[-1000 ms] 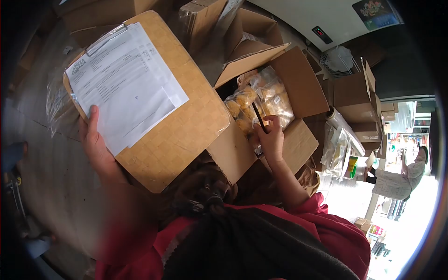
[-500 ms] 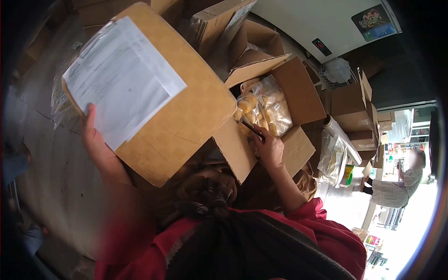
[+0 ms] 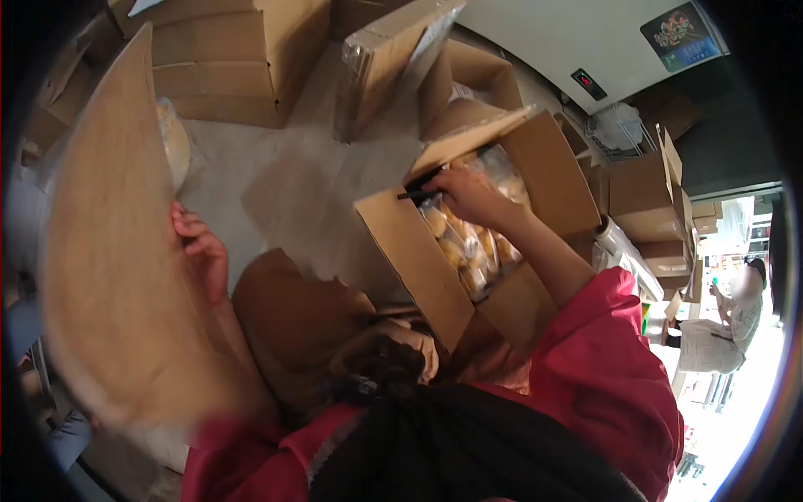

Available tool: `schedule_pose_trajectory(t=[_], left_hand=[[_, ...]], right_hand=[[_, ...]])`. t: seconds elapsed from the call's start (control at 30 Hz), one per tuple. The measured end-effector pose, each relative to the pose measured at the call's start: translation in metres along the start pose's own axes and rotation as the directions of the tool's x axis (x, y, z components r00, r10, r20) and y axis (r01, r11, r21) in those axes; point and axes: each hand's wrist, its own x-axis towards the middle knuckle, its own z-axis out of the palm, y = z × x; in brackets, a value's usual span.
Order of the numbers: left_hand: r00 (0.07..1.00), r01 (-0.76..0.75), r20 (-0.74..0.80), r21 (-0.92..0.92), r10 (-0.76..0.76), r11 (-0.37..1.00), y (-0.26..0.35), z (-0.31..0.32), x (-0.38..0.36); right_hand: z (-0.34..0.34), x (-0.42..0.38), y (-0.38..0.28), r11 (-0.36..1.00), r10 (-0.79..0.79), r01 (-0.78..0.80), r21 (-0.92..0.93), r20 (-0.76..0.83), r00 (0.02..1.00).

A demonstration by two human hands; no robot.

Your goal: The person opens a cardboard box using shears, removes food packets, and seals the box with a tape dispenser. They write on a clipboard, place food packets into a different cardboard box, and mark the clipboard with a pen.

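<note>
My left hand (image 3: 201, 255) grips the edge of a brown clipboard (image 3: 109, 259), which is turned so only its blurred back shows; the papers on it are hidden. My right hand (image 3: 468, 194) holds a black pen (image 3: 418, 194) and reaches over the far inner corner of an open cardboard box (image 3: 401, 251). The box holds several clear bags of yellow-orange pieces (image 3: 468, 247). My red sleeve (image 3: 602, 351) runs across the box's near right side.
More cardboard boxes (image 3: 242, 58) stand on the grey floor (image 3: 293, 184) beyond and to the right (image 3: 644, 180). A narrow upright box (image 3: 381, 67) leans in the middle. Another person (image 3: 728, 322) sits at the far right, in the bright doorway.
The clipboard has swung left and tilted, so its paper side no longer faces me. My right hand moved up and across to the box's far corner with the pen.
</note>
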Motion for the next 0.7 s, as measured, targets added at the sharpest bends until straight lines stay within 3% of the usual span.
schedule_pose_trajectory(t=[0.03, 0.1, 0.17, 0.3, 0.43, 0.57, 0.7], left_hand=[[0.999, 0.038, -0.007, -0.145, -0.039, 0.989, -0.002, -0.001, 0.0], [0.999, 0.04, -0.011, -0.186, -0.042, 0.982, -0.008, -0.002, 0.004], [0.996, 0.036, -0.061, -0.365, -0.062, 0.93, -0.01, -0.002, 0.009], [0.977, -0.105, -0.208, -0.337, 0.035, 0.936, -0.009, 0.003, 0.015], [0.979, -0.12, -0.198, -0.375, 0.047, 0.919, -0.008, -0.004, 0.015], [0.978, -0.116, -0.204, -0.37, 0.042, 0.922, -0.009, 0.0, 0.014], [0.983, -0.091, -0.181, -0.305, 0.036, 0.948, -0.005, 0.002, 0.011]], right_hand=[[0.001, 0.002, -0.002, 0.999, 0.036, -0.035, -0.016, 0.071, 0.997], [0.001, -0.001, -0.001, 0.999, -0.036, 0.038, -0.027, 0.091, 0.995], [-0.013, -0.009, -0.006, 0.997, -0.076, 0.077, -0.008, 0.075, 0.994], [-0.052, -0.034, -0.027, 0.994, -0.112, 0.113, -0.002, 0.092, 0.989], [-0.078, -0.046, -0.032, 0.995, -0.094, 0.091, 0.03, 0.104, 0.99], [-0.087, -0.045, -0.025, 0.994, -0.091, 0.074, 0.082, 0.234, 0.968], [-0.086, -0.042, -0.023, 0.989, -0.126, 0.107, 0.107, 0.194, 0.973]])
